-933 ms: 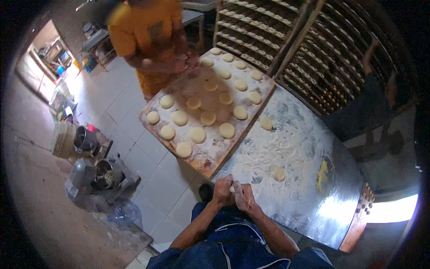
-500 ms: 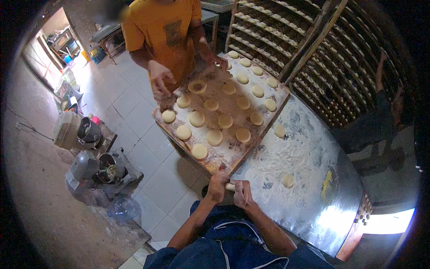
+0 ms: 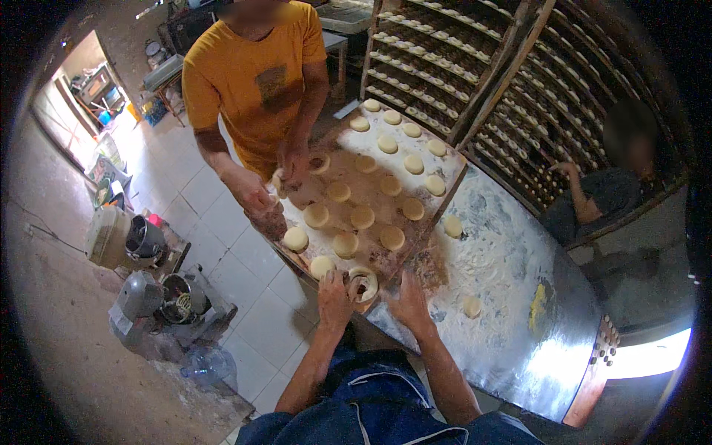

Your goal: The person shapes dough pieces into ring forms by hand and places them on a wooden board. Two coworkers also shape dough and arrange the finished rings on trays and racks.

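A pale, round dough ring (image 3: 363,286) lies on the floury wooden board (image 3: 357,142), between loosely curved left hand (image 3: 335,300) and spread right hand (image 3: 410,302).

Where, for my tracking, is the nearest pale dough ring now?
Head view, below centre: the pale dough ring is at the near corner of the floury wooden board, between the left hand and right hand.

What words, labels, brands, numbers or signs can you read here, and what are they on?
None can be read.
Orange T-shirt on the co-worker: a dark print on the chest, too blurred to tell whether it holds words.
Grey stand mixer: no lettering can be made out at this size.
Dough rounds and floured wooden board: no lettering visible.
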The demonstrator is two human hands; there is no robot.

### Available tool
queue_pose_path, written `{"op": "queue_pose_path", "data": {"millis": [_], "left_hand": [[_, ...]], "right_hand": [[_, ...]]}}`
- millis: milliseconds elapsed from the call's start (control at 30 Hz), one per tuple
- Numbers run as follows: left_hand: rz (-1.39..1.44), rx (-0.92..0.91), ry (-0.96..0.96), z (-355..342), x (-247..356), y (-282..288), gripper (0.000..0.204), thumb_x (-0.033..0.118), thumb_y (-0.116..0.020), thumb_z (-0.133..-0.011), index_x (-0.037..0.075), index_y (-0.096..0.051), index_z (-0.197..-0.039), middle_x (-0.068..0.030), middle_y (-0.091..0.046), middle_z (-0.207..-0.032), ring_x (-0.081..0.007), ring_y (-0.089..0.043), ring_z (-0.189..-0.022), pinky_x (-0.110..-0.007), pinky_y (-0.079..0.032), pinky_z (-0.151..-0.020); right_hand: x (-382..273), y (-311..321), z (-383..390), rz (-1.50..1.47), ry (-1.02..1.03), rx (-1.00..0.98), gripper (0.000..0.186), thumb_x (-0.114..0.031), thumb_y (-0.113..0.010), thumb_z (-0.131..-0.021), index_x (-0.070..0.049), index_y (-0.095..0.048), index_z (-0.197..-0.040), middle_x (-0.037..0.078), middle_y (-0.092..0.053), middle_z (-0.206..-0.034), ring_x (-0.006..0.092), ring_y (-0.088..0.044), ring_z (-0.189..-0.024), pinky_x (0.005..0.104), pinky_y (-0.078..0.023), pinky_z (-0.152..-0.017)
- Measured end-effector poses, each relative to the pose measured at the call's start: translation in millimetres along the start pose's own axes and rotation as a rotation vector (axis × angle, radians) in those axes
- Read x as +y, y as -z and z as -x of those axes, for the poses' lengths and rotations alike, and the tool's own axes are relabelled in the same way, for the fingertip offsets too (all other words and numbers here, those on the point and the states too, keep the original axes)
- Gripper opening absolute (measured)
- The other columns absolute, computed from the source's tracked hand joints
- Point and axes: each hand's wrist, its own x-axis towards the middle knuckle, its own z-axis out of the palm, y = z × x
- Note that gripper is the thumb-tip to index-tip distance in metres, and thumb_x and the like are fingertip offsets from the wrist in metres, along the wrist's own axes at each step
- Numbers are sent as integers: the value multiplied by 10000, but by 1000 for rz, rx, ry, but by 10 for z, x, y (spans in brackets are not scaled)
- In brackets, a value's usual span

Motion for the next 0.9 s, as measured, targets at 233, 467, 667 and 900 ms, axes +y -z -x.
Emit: {"op": "queue_pose_path", "data": {"millis": [233, 467, 667, 900], "left_hand": [[-42, 112, 223, -16, -118, -109, 332, 102, -689, -765, -2, -599, -1067, -200, -568, -1012, -391, -539, -975, -482, -448, -787], [-271, -18, -35, 26, -916, -300, 463, 118, -672, -831, -46, -497, -1227, -254, -551, -1180, -403, -512, -1089, -498, -430, -913], [170, -188, 271, 62, -350, 262, 345, 83, -724, -811, 21, -500, -1067, -144, -553, -1009, -344, -566, -921, -443, -465, -812], [727, -329, 199, 594, 825, -379, 421, 178, -761, -807, 29, -497, -1099, -130, -533, -993, -254, -552, -904, -378, -471, -793]], "right_hand": [[332, -301, -901, 355, 463, 331, 441, -143, -560, -868, 86, -495, -1239, 287, -427, -1378, 430, -457, -1234, 551, -361, -1031], [738, -825, -840, -120, 128, 394, 428, -198, -648, -848, -39, -524, -1226, 233, -577, -1108, 434, -546, -1041, 503, -443, -887], [239, -475, 67, -529, -124, 133, 384, -168, -691, -809, -72, -593, -1167, 191, -636, -1029, 383, -607, -958, 449, -485, -829], [1355, 811, 1483, -298, -361, 353, 199, -98, -723, -792, -65, -711, -988, 130, -706, -875, 239, -683, -783, 341, -539, -711]]}}
